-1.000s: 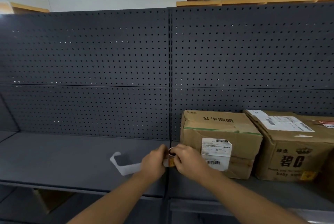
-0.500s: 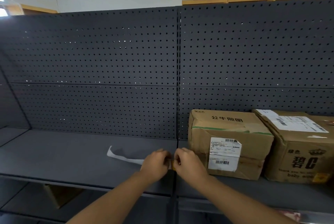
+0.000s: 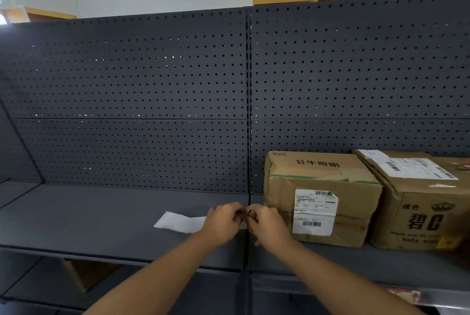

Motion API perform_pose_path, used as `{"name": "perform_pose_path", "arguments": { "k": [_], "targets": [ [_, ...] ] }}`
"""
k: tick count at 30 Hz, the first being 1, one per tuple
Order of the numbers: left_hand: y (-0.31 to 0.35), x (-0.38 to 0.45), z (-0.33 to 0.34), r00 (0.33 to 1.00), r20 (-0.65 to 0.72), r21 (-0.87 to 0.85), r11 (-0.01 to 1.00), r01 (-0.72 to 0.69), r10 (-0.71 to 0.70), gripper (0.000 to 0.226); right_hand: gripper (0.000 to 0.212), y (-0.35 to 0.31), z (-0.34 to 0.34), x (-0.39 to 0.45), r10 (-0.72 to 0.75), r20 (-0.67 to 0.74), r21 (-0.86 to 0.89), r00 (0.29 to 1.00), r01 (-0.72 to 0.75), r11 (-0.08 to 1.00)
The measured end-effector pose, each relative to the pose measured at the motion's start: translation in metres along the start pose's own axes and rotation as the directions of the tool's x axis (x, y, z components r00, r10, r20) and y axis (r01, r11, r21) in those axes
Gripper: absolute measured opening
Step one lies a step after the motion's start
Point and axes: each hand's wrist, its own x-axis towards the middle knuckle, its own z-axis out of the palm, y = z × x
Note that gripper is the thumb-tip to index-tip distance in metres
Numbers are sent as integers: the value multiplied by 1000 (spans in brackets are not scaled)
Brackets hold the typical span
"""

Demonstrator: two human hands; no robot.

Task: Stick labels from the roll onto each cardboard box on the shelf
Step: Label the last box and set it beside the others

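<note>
Pinching small label roll (image 3: 248, 212) between both hands (fingers curled), white paper strip (image 3: 179, 221) trailing left

Left box (image 3: 318, 182) reads "公牛照明"; right box (image 3: 422, 213) "碧C".

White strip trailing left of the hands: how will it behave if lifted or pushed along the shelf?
The white strip looks thin and paper-like, lying flat on the shelf, so probably floppy and drooping when lifted. One end disappears under the left hand, so it may follow that hand rather than stay put. Pushed, it would likely buckle or slide, being very light.
</note>
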Motion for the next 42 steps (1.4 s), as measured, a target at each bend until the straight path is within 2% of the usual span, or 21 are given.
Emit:
{"name": "perform_pose_path", "arguments": {
  "k": [7,15,21,32,42],
  "targets": [
    [2,-3,-1,999,36,22,1000,12,-13,33,20,-4,-3,-4,60,-14,-17,998,-60,998],
    [-1,-8,-6,998,55,-13,1000,12,-12,31,25,-2,1,-4,37,36,61,999,-39,997],
    [0,-13,-8,998,53,-52,999,-12,15,21,20,1,2,-6,86,98,156,991,-101,983],
    [5,-6,3,998,55,-122,992,10,-3,26,18,1,-6,-11,122,96,234,988,-141,962],
    [2,-1,6,995,93,-158,986,60,-45,26,23,5,-8,-12,141,101,220,985,-160,962]
  ]
}}
